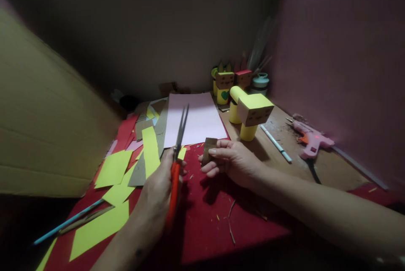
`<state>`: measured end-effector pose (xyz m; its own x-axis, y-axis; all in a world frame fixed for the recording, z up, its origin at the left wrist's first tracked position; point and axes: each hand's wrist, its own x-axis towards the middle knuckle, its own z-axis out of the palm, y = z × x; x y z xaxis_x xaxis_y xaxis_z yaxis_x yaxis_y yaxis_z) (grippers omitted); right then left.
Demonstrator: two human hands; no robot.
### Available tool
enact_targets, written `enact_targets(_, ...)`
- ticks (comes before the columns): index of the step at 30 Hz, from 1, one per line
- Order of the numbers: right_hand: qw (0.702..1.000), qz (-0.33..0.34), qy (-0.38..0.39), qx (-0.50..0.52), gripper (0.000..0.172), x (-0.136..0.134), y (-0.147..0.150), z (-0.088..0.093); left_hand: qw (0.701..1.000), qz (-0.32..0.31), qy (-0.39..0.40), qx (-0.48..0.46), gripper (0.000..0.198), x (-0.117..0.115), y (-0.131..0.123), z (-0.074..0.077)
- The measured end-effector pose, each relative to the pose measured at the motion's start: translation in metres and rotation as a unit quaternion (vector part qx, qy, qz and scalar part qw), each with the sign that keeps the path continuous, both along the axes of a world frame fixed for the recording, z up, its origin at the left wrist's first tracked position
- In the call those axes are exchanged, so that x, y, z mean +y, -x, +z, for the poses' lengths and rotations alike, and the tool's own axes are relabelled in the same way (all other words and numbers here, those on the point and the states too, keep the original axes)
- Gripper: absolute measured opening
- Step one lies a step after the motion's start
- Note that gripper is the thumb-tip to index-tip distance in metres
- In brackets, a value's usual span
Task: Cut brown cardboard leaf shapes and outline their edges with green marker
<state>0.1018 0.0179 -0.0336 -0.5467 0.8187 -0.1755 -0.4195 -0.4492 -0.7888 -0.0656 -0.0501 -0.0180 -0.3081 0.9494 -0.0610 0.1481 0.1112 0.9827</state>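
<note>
My left hand [158, 191] grips a pair of scissors [177, 153] by their orange handles, the slightly parted blades pointing away from me over the red sheet [205, 224]. To its right, my right hand [232, 161] pinches a small brown cardboard piece [209, 147] between thumb and fingers. The scissor blades are just left of that piece and apart from it.
A pink paper sheet [198, 119] lies behind the hands. Yellow paper pieces [114, 169] and cardboard scraps cover the left side. A yellow paper-roll figure [251, 112] and smaller figures [225, 83] stand at the back. A pink glue gun [311, 139], a pen [276, 143] and a blue pencil [68, 221] lie about.
</note>
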Motion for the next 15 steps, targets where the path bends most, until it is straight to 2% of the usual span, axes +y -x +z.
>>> enact_targets(5, 0.999, -0.012, -0.029, 0.011, 0.025, -0.003, 0.0, -0.001, 0.994, 0.047, 0.072, -0.064, 0.038, -0.015, 0.0, -0.009)
enact_targets(8, 0.997, -0.021, -0.072, 0.023, 0.022, -0.007, 0.0, -0.001, 0.995, 0.052, 0.05, -0.064, 0.035, -0.022, 0.008, -0.019)
enact_targets(11, 0.991, -0.029, -0.125, 0.033, 0.017, -0.01, 0.0, -0.002, 0.998, 0.04, 0.015, -0.048, 0.056, -0.026, 0.018, -0.033)
enact_targets(13, 0.988, -0.029, -0.145, 0.038, 0.014, -0.012, 0.0, -0.003, 0.997, 0.042, 0.025, -0.056, 0.062, -0.026, 0.022, -0.039)
enact_targets(15, 0.987, -0.022, -0.15, 0.044, 0.013, -0.013, 0.0, -0.002, 0.994, 0.054, 0.057, -0.071, 0.058, -0.026, 0.022, -0.04)
